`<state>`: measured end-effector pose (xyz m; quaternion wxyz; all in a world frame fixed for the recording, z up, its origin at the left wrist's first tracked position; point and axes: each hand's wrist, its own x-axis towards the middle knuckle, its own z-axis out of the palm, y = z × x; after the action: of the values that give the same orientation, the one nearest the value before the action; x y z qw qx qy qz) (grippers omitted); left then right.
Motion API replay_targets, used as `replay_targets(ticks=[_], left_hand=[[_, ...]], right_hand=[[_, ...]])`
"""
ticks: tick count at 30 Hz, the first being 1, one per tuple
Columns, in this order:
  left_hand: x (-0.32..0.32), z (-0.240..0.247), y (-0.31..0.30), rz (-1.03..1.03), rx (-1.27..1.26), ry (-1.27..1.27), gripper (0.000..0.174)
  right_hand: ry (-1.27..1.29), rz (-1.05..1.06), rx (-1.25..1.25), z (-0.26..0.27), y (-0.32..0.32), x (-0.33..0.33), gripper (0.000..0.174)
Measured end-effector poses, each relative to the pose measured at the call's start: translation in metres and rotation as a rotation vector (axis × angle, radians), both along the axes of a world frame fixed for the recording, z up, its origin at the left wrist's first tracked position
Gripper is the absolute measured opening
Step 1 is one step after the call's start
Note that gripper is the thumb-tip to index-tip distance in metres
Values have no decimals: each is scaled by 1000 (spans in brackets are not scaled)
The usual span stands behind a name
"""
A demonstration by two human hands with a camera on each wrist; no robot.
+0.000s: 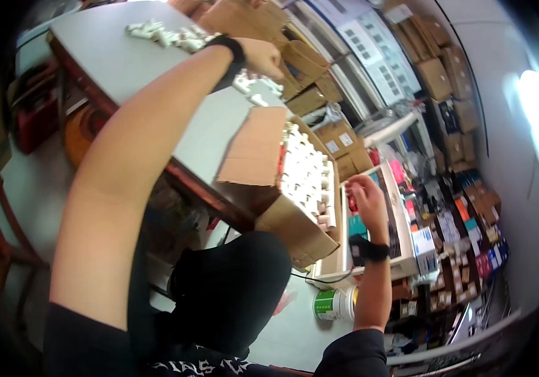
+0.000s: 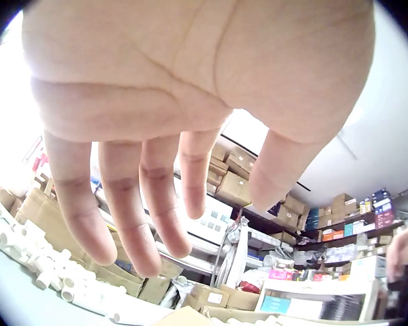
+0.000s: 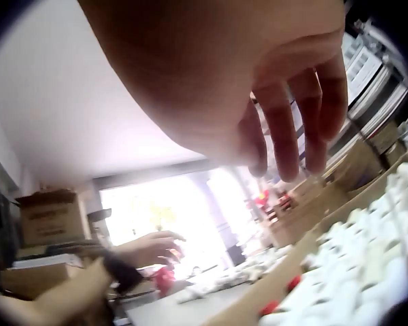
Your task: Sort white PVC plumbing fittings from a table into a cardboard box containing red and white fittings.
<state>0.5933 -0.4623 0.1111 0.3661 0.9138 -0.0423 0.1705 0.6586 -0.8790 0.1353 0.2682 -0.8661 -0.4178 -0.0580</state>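
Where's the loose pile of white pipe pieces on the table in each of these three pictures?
Head: the loose pile of white pipe pieces runs across the upper left and upper middle.
Left wrist: the pile runs along the lower left.
Right wrist: the pile sits low, near the middle, beyond the cardboard box.
Shared landmark: the left hand, upper middle in head, across the top in left wrist, lower left in right wrist.

We have loose fittings (image 1: 166, 39) on the table (image 1: 100, 50) by our left hand (image 1: 262, 58), a carton (image 1: 253, 147) of packed fittings (image 1: 304, 169) between our hands, shelved goods (image 1: 484, 265) beyond our right hand (image 1: 368, 200).
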Motion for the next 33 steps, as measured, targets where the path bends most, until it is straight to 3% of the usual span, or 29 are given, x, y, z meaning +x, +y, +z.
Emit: replay_targets(ticks=[2,5,9,11,17,19,21,25,28,33], left_hand=[[-6,1,-1,37,-25,65,44],[-10,-11,2,97,-62,142,46],[-17,-26,20,138,-17,194,44],[-21,-38,33,166,-17,200,43],[-46,-74,73,292,-60,230,32],[-56,-86,78,354,-202,211,30],[-63,-92,79,482,-244,239,28],[-68,-118,95,577,-206,321,24],[-77,-134,109,619,-262,260,19],[-87,-154,138,562,-389,306,18]], right_hand=[[172,68,79,13,23,-54,14],[201,188,63,30,60,-139,12],[-78,469,-83,41,97,-188,11],[-65,555,-76,38,126,-193,10],[-56,615,-28,14,248,-146,19],[-4,599,34,-3,293,-113,24],[217,526,83,-14,328,-93,28],[725,383,271,-82,369,-48,32],[765,322,151,-128,375,-26,30],[995,73,315,-169,379,5,30]])
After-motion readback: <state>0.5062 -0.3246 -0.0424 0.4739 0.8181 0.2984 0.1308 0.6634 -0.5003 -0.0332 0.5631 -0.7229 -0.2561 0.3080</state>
